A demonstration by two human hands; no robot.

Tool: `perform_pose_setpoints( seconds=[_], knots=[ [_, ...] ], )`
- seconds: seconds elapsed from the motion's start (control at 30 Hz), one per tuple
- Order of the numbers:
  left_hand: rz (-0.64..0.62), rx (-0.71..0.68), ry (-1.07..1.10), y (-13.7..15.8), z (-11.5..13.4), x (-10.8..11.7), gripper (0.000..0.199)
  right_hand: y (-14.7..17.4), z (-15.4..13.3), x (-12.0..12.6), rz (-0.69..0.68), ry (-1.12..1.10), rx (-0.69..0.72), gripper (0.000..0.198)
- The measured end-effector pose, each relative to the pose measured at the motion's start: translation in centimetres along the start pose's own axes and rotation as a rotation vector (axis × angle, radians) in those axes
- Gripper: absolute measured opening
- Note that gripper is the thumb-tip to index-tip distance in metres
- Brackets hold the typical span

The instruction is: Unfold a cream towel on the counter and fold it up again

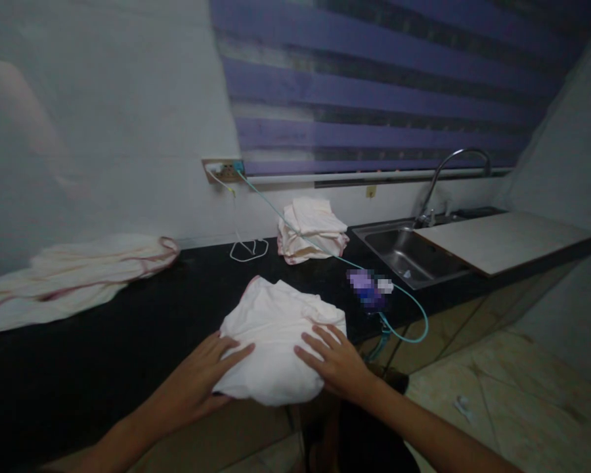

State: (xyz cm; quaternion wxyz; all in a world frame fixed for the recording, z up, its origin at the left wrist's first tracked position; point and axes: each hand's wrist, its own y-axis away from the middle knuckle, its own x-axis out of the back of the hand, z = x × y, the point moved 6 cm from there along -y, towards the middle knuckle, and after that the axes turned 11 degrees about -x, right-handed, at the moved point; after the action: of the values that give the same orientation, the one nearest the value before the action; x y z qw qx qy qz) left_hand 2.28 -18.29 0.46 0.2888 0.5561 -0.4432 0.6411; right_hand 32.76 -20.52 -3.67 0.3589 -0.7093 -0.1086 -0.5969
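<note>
A folded white cloth (276,374) lies bunched at the front edge of the black counter, its near side reaching over the edge. My left hand (211,368) is at the cloth's left side, with the thumb laid across the top and other fingers around the edge, partly hidden. On the right part of the cloth, my right hand (337,364) rests palm down with its fingers spread. A thin reddish trim shows on the cloth's upper left edge.
Behind the cloth stands a stack of folded white cloths (312,230). More loose cloth (93,272) lies at left. A teal cord (418,315) runs from the wall socket (223,171) past a blurred purple item (367,288). A sink (408,256) and pale board (507,240) are right.
</note>
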Motion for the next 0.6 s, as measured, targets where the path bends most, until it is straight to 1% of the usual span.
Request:
perform_pose_setpoints(
  seconds=[0.07,0.13,0.23,0.37,0.47,0.53,0.6],
  knots=[
    [0.033,-0.037,-0.010,0.0,0.2,-0.3,0.087,0.0,0.0,-0.1,0.030,-0.001,0.007,0.073],
    [0.039,-0.065,-0.010,0.2,0.2,-0.6,0.086,0.1,0.0,-0.1,0.064,0.015,0.026,0.070],
    [0.033,-0.090,0.015,0.2,0.6,-1.1,0.085,0.0,0.0,-0.2,0.164,0.076,0.048,0.061],
    [0.002,-0.044,0.036,-0.6,1.4,-1.5,0.089,-0.1,0.0,-1.0,0.291,0.150,0.040,0.051],
    [-0.009,-0.021,-0.016,-1.0,1.8,-1.7,0.094,-0.1,-0.1,-1.2,0.362,0.172,0.053,0.045],
    [0.015,-0.050,-0.070,-1.0,2.0,-1.8,0.096,-0.1,-0.2,-1.2,0.409,0.175,0.072,0.042],
    [0.044,-0.076,-0.115,-0.8,2.1,-1.9,0.094,-0.1,0.0,-1.2,0.448,0.166,0.083,0.041]
  ],
)
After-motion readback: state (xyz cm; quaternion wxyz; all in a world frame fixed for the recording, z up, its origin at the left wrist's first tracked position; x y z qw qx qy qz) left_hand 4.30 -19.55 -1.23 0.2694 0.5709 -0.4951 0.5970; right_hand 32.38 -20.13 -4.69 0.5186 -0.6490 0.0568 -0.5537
